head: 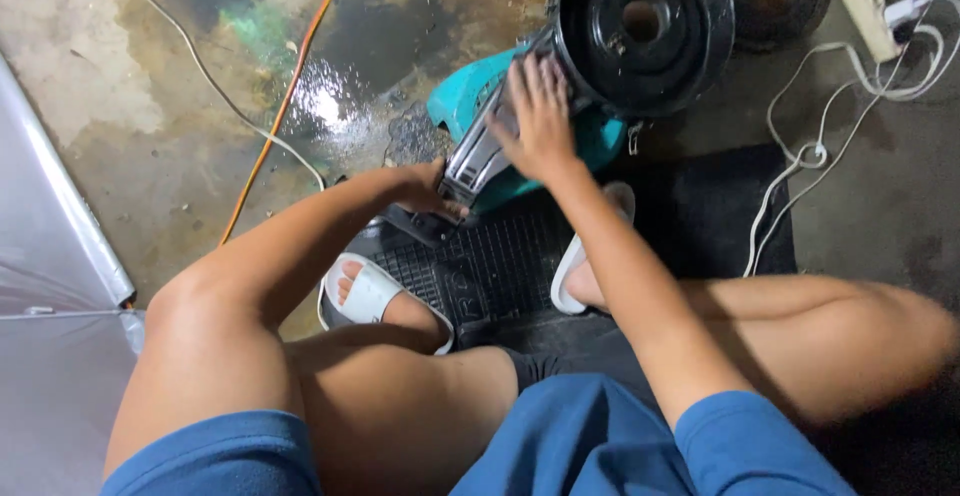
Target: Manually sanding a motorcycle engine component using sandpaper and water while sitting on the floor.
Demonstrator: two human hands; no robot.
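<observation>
Where wet, stained concrete floor (150,106).

Teal machine body (470,91), black round housing (640,31), orange cable (285,106), white sandals (368,294), blue shorts (560,446)

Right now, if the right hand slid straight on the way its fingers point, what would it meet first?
The right hand lies flat on the teal machine body, fingers pointing up-frame. Straight on it would probably meet the round black metal disc housing first, though depth is unclear.
</observation>
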